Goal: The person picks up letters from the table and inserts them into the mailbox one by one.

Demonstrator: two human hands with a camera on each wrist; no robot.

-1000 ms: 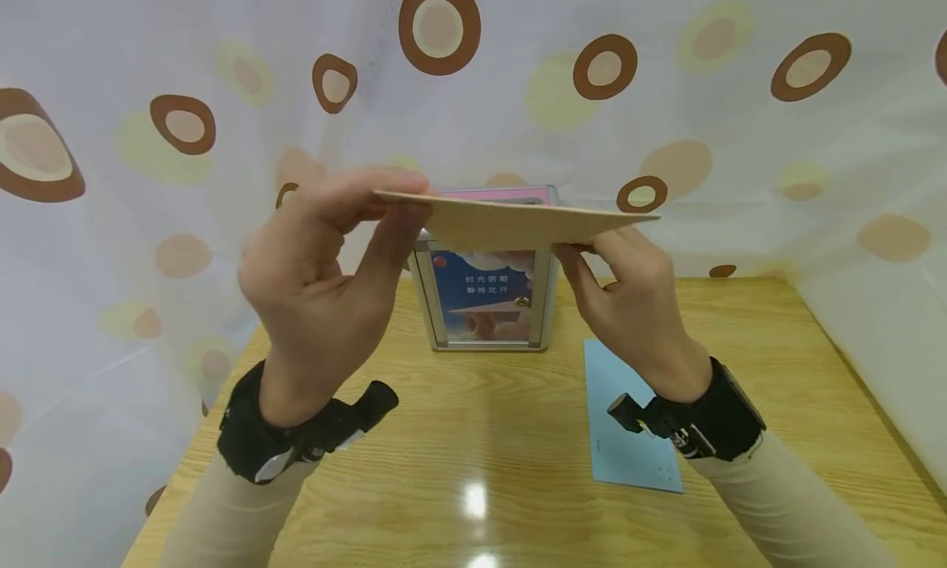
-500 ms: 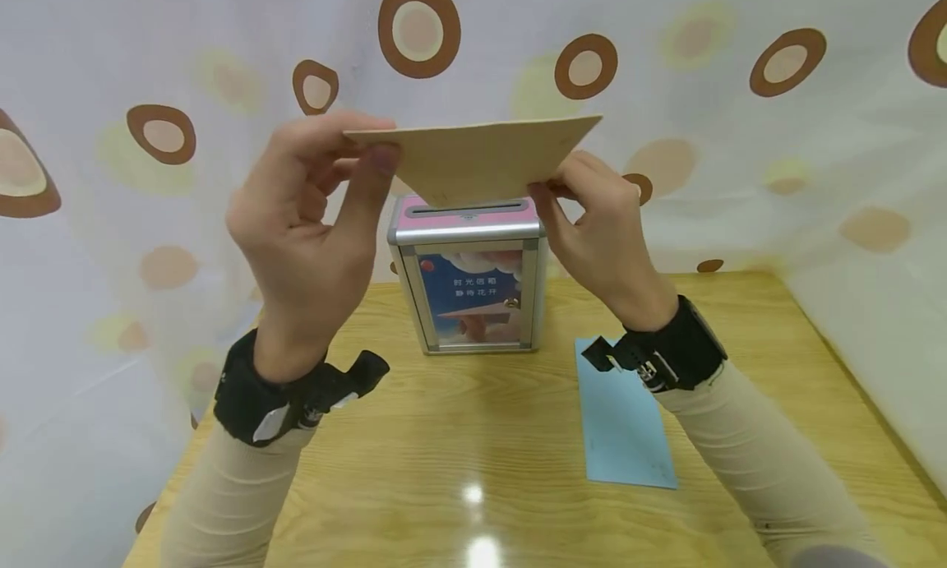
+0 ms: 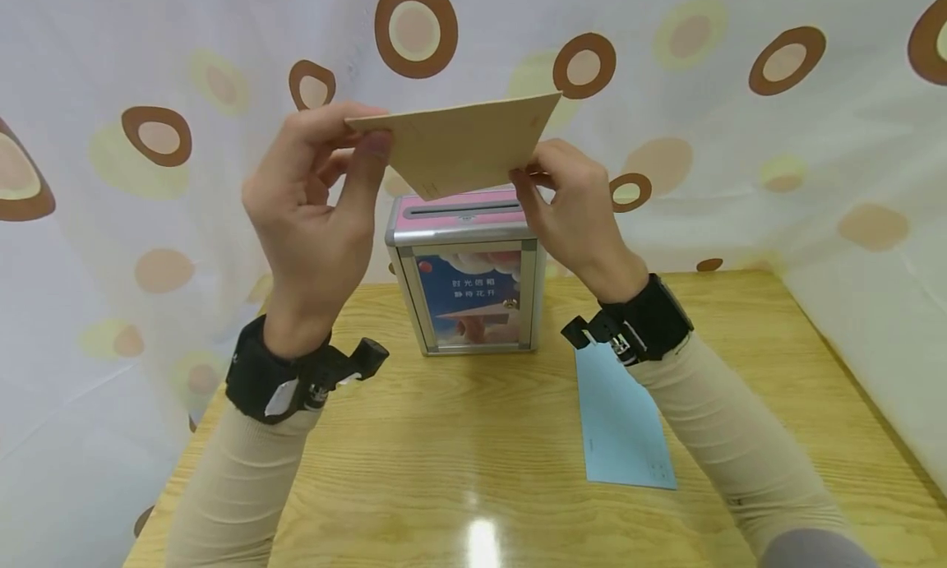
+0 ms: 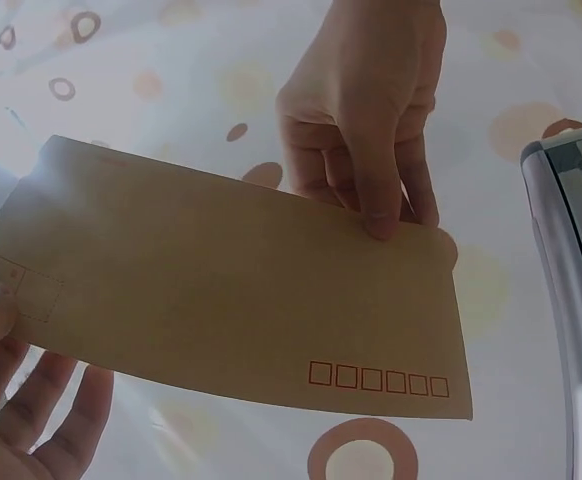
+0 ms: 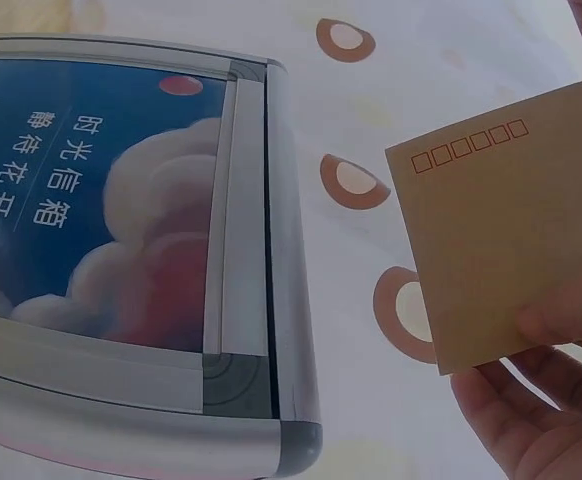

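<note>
A brown paper envelope (image 3: 473,145) is held up in the air, over and in front of the top of a small letter box (image 3: 473,297). My left hand (image 3: 318,214) pinches its left end between thumb and fingers. Near the envelope's right end, the thumb and fingers of my right hand (image 3: 573,214) grip the edge. Red postcode squares and a stamp frame are printed on the envelope (image 4: 231,290), as the left wrist view shows. The box has a pink top with a long slot (image 3: 462,210), partly behind the right hand, and a blue picture door with a lock.
A light blue envelope or sheet (image 3: 629,428) lies on the wooden table (image 3: 414,436) at the right, partly under the right forearm. White sheeting (image 3: 222,42) with brown ring patterns hangs behind and along both sides.
Both hands have lifted the brown envelope higher, uncovering the letter box's slot. The right hand has shifted left, and the envelope's underside shows more, its right end tilted up.
</note>
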